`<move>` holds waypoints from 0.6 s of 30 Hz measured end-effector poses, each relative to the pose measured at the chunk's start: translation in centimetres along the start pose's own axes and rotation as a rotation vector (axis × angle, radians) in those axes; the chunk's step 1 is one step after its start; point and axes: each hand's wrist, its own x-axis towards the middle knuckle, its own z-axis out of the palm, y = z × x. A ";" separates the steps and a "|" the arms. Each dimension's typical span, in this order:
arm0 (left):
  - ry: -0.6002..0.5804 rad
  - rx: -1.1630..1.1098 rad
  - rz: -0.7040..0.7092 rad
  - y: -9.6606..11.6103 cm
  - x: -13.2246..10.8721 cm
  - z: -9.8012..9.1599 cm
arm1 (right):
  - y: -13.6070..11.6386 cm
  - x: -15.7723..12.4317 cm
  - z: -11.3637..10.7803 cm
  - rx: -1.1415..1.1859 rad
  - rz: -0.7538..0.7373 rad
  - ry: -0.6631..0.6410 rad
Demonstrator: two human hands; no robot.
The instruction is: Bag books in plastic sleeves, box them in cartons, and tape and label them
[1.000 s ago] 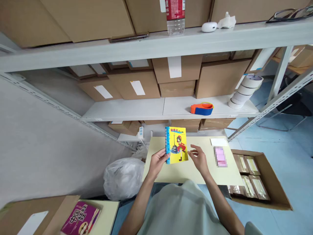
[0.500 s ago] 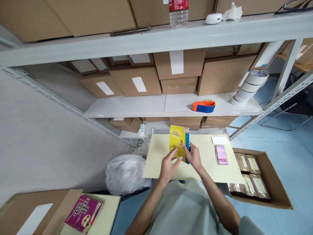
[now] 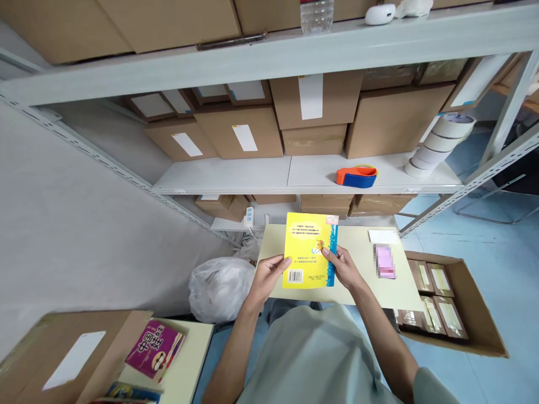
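A yellow book (image 3: 304, 241) with a blue edge strip and a barcode faces me, held up over a pale cream table (image 3: 366, 280). My left hand (image 3: 266, 278) pinches its left edge, thumb on the cover. On the other side, my right hand (image 3: 343, 266) grips the blue edge with the thumb across the cover. The fingers behind the book are hidden. To the right on the table lie a pink blurred item (image 3: 384, 262) and a white card (image 3: 382, 236).
An open carton (image 3: 484, 331) with several wrapped packs sits at right. Purple books (image 3: 149, 348) lie on a side table at lower left, near a cardboard box (image 3: 92, 336). A white plastic bag (image 3: 221, 289) bulges left of the table. Shelves ahead hold boxes, tape rolls (image 3: 442, 143) and an orange-blue dispenser (image 3: 357, 177).
My left hand, earlier in front of the book with fingers apart, now grips its left edge. The book has turned flatter towards me. The view has shifted slightly.
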 end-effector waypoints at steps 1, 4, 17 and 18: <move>0.003 -0.003 0.013 0.0 -0.2 0.1 | -0.1 0.0 0.0 -0.016 0.000 -0.002; 0.032 -0.010 0.054 -0.4 -0.2 0.4 | 0.2 0.4 0.0 -0.081 -0.002 0.028; 0.312 0.635 0.324 -6.3 0.4 3.0 | 5.7 0.5 4.6 -0.460 -0.176 0.090; 0.304 0.637 0.349 -6.8 0.1 3.4 | 5.7 0.4 4.7 -0.472 -0.190 0.127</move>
